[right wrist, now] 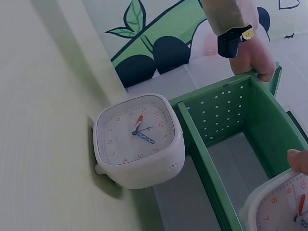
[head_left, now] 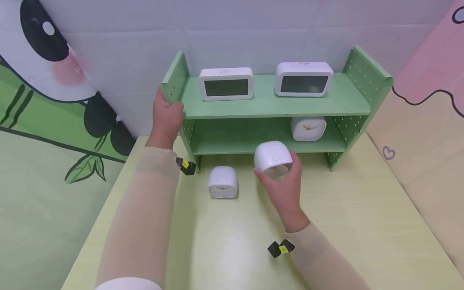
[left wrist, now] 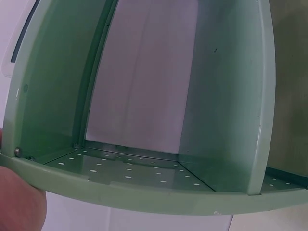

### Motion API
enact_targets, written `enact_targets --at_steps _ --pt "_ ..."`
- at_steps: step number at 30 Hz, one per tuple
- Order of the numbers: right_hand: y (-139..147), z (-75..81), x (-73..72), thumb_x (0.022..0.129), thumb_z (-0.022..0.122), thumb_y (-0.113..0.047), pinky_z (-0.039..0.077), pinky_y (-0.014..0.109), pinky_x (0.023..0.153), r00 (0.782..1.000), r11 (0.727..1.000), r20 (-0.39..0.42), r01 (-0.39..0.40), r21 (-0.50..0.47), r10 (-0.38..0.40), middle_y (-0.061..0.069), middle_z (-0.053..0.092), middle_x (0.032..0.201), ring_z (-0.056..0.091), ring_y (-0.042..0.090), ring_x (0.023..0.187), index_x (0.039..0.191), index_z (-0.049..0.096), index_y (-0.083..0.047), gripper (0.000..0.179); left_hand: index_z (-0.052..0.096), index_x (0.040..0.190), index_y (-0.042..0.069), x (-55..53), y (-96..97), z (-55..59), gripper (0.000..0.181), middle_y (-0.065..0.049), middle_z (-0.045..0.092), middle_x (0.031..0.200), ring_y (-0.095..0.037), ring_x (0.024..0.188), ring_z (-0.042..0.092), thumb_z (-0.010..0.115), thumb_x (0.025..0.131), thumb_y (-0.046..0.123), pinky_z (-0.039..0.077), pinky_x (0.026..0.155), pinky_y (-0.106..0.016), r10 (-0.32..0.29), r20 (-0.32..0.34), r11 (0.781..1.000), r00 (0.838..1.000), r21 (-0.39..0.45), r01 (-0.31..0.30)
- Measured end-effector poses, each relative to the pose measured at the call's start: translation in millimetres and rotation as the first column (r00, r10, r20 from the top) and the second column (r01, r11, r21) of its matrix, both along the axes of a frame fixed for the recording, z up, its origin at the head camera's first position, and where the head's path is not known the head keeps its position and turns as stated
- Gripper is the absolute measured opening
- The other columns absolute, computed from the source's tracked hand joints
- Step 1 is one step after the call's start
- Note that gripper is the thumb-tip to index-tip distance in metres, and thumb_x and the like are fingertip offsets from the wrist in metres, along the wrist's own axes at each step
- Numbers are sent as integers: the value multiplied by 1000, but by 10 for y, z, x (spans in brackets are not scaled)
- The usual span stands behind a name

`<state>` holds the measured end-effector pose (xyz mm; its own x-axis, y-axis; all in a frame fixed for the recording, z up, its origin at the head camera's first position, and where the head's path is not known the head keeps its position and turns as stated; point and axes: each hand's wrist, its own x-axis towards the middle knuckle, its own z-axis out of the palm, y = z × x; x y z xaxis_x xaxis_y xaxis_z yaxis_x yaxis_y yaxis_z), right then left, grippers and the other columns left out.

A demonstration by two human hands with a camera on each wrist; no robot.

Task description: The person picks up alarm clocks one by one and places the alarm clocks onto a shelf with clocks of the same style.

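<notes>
My right hand [head_left: 284, 193] holds a white alarm clock [head_left: 271, 155] between thumb and fingers, in front of the lower shelf. Its dial with red numerals shows at the lower right of the right wrist view, where the clock [right wrist: 284, 204] is partly cut off. My left hand [head_left: 166, 121] grips the left side panel of a green two-tier shelf rack [head_left: 272, 108]; only part of that hand [left wrist: 21, 202] appears in the left wrist view. A second white alarm clock [head_left: 222, 181] stands on the table between my arms, its face toward me [right wrist: 134, 132].
On the top tier stand two white digital clocks, one left [head_left: 226, 84] and one right [head_left: 303, 79]. Another white dial clock [head_left: 309, 129] sits at the right of the lower tier. The rack stands on a pale wooden table [head_left: 224, 245] against a cloth backdrop [head_left: 246, 44].
</notes>
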<state>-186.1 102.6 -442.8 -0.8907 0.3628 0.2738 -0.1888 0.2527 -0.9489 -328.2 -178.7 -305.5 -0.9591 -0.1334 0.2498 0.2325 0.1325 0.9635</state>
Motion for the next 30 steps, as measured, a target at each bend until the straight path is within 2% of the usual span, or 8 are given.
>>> enact_targets --at_steps 8,16,22,30 --pt "5 70 -164 73 94 -37 35 51 106 999 999 -9 35 -7 -35 6 37 151 40 22 131 156 30 -9 108 36 158 26 -10 20 -7 73 -2 44 154 -21 135 41 40 91 -3 34 112 -40 2 3 1000 1000 12 -2" --pt "-25 141 -346 73 95 -36 34 49 109 998 998 1 70 -6 -70 9 35 153 39 25 133 156 30 -7 109 36 158 25 -27 19 -24 73 -3 43 155 -21 135 41 39 91 -3 33 112 -40 -1 -10 1000 1000 6 1" --pt "-94 157 -436 73 94 -35 34 45 111 995 995 33 100 -12 -99 11 34 154 40 27 133 156 30 -7 109 35 158 25 -26 15 -22 73 -2 44 155 -20 135 42 39 91 -3 34 113 -40 3 -1 1000 1000 -6 -3" --pt "-162 155 -607 73 94 -39 37 44 108 991 991 22 132 29 -133 15 37 151 42 30 131 156 28 -4 111 36 158 24 -20 5 -27 73 -2 43 155 -19 137 40 39 91 -4 32 114 -38 10 -1 1000 1000 1 -10"
